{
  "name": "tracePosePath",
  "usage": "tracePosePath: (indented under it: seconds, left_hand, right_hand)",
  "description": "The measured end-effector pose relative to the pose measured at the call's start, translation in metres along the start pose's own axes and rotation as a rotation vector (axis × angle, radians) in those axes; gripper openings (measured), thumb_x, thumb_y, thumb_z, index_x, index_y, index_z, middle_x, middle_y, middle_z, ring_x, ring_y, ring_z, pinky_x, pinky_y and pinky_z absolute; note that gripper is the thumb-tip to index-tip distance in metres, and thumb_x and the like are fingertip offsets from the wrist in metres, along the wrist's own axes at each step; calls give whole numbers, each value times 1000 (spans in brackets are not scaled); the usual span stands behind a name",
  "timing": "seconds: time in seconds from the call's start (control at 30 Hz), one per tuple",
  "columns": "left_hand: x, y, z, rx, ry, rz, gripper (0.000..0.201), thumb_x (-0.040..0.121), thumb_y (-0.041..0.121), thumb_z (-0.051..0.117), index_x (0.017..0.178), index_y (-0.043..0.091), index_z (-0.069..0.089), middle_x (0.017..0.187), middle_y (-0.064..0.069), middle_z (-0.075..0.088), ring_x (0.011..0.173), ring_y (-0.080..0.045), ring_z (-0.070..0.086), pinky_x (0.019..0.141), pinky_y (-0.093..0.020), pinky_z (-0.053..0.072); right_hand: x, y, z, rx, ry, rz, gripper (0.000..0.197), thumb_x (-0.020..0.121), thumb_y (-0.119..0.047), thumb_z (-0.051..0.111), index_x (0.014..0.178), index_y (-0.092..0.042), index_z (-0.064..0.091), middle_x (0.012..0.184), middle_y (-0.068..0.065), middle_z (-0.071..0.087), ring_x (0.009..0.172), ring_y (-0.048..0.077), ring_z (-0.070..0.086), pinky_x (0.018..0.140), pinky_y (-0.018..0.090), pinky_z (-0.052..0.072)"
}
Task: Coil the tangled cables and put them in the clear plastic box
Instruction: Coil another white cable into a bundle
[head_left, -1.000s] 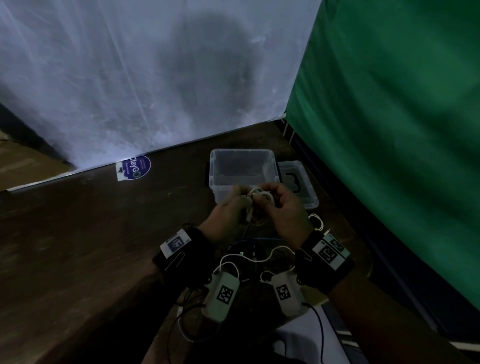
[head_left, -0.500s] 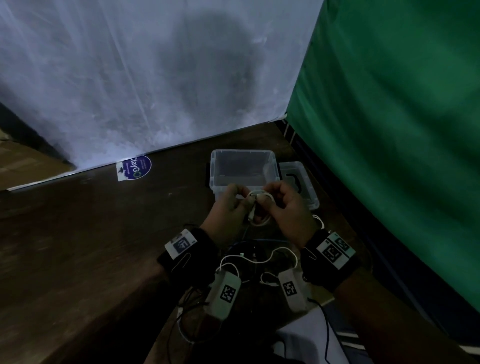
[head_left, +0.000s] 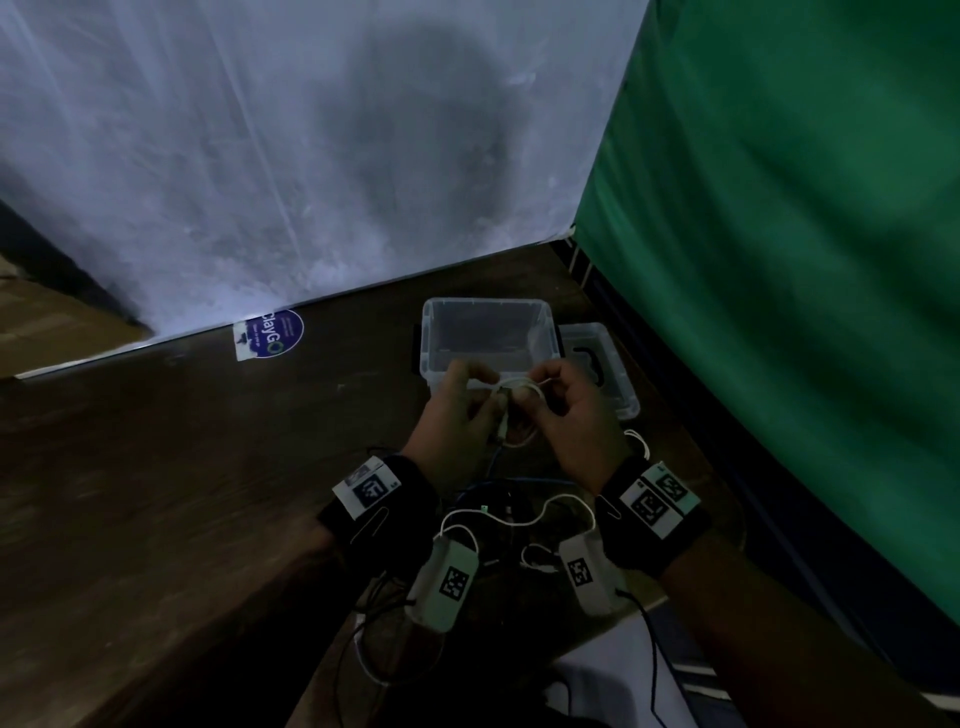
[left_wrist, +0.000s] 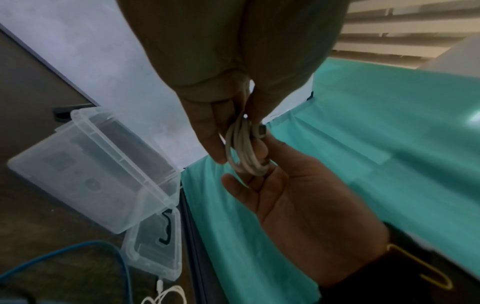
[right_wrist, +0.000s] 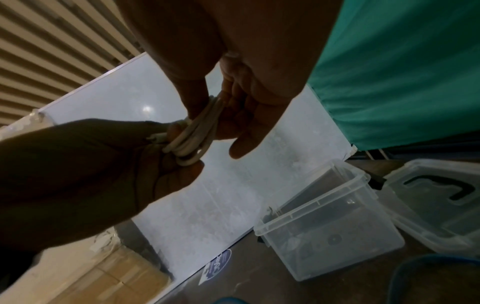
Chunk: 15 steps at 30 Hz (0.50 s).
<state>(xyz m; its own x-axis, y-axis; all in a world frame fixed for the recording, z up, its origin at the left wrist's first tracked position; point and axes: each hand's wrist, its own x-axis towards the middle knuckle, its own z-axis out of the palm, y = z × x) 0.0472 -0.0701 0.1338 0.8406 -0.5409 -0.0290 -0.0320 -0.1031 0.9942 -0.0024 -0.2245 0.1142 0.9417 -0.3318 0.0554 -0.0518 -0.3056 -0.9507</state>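
A small white cable coil (head_left: 515, 391) hangs in the air between my two hands, just in front of the clear plastic box (head_left: 435, 332). My left hand (head_left: 488, 402) pinches one side of the coil (left_wrist: 244, 153), with a plug end sticking out by its fingers. My right hand (head_left: 527, 389) pinches the other side of the coil (right_wrist: 193, 134) between thumb and fingers. The box (right_wrist: 337, 232) stands without its lid on the dark table and looks empty. A blue cable (head_left: 496, 465) and a loose white cable (head_left: 638, 441) lie on the table below my wrists.
The box's lid (head_left: 597, 364) lies right of the box, against a green cloth wall (head_left: 779, 312). A white sheet (head_left: 311, 156) backs the table, with a blue sticker (head_left: 270, 332) at its foot. Camera leads hang from my wrists.
Both hands have drifted slightly to the right while staying together on the coil. The loop hanging under the fingers has been gathered up a little.
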Motion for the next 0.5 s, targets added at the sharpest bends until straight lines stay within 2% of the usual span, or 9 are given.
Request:
tracePosePath:
  seconds: [0.17,0.33,0.43,0.5]
  left_hand:
    - [0,-2,3,-121,81,-20,5,97,4,50,96,2,46,70,-3,63,56,-5,64,52,-19,49]
    - [-1,-2,6,-275,71,-38,5,99,5,44,94,3,44,73,-7,57,58,-5,61,55,-20,51]
    - [1,-2,4,-512,34,-183,3,99,8,46,102,7,46,79,-10,63,65,-14,66,58,-29,56]
    - [4,-2,2,-610,28,-235,5,98,8,47,104,8,47,78,-9,68,66,-18,67,61,-34,58]
  right_hand:
    - [0,1,4,-30,1,-31,16,93,-25,65,102,-15,57,93,8,68,85,17,68,71,31,59]
    - [3,0,2,-35,63,-41,18,91,-26,67,101,-14,58,92,3,69,84,12,68,69,22,56]
    - [2,-2,2,-64,83,-73,19,91,-28,67,99,-14,58,90,2,69,80,9,67,67,19,55]
    - [1,-4,1,-72,34,-110,16,92,-23,67,102,-17,56,93,-2,68,83,1,66,68,16,53]
